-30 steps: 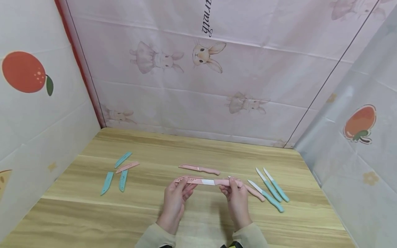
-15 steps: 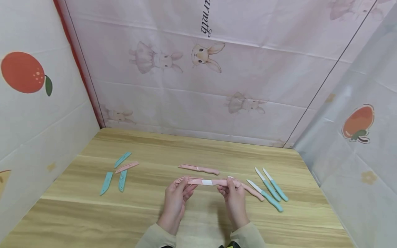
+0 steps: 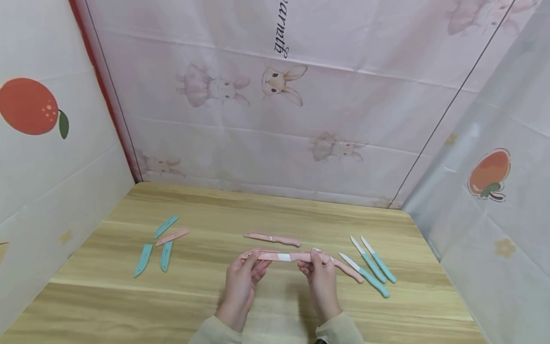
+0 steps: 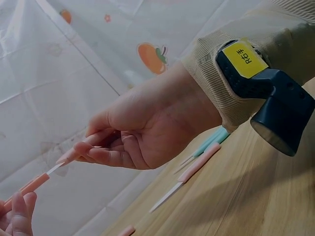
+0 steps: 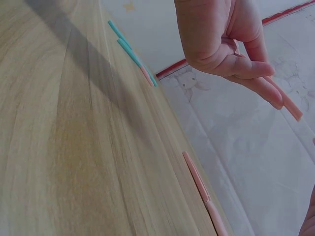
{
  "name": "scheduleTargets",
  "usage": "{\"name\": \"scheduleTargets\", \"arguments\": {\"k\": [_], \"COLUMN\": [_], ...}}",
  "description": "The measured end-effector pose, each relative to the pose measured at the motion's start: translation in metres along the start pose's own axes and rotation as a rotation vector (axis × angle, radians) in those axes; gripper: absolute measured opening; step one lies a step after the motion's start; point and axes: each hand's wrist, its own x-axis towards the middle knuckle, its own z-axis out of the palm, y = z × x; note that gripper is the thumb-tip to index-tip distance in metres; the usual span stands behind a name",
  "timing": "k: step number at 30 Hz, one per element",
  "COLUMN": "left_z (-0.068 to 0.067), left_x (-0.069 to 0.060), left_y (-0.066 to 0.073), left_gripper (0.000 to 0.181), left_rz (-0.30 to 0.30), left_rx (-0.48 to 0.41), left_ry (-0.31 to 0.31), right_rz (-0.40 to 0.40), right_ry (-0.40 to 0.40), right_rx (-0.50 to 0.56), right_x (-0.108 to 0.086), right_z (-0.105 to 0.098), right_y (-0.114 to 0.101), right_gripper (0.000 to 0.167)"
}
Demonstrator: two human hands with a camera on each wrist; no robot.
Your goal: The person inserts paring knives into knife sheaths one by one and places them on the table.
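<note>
In the head view my left hand (image 3: 239, 286) pinches a pink blade sheath (image 3: 268, 255) between thumb and fingers. My right hand (image 3: 323, 289) holds a pink-handled knife (image 3: 301, 257) by its handle, raised above the table. The blade is partly inside the sheath, and a short white stretch shows between sheath and handle. In the left wrist view the right hand (image 4: 147, 120) grips the handle, fingers curled. The right wrist view has the left hand (image 5: 226, 44) on the sheath (image 5: 291, 105). Behind the hands lies a sheathed pink knife (image 3: 272, 238).
On the right of the wooden table (image 3: 180, 306) lie several bare knives, a pink one (image 3: 350, 271) and teal ones (image 3: 374, 282). Loose sheaths are on the left, a pink one (image 3: 173, 237) and teal ones (image 3: 143, 260). Printed cloth walls (image 3: 240, 143) stand around the table.
The white blade stretch between sheath and handle has become slightly shorter, as the right hand moved a little toward the left hand. The head view has shifted slightly.
</note>
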Motion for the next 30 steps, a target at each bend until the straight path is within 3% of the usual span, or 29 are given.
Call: {"name": "scheduleTargets", "arguments": {"k": [14, 30], "left_z": [0.002, 0.001], "left_x": [-0.001, -0.001], "left_y": [-0.004, -0.007], "left_gripper": [0.029, 0.031], "left_rz": [-0.001, -0.002], "left_rx": [-0.004, -0.013], "left_ry": [0.004, 0.009], "right_rz": [0.018, -0.025], "right_ry": [-0.004, -0.017], "right_rx": [0.008, 0.046], "right_x": [-0.003, -0.002], "right_z": [0.001, 0.001], "right_y": [0.001, 0.010], "right_gripper": [0.033, 0.033]}}
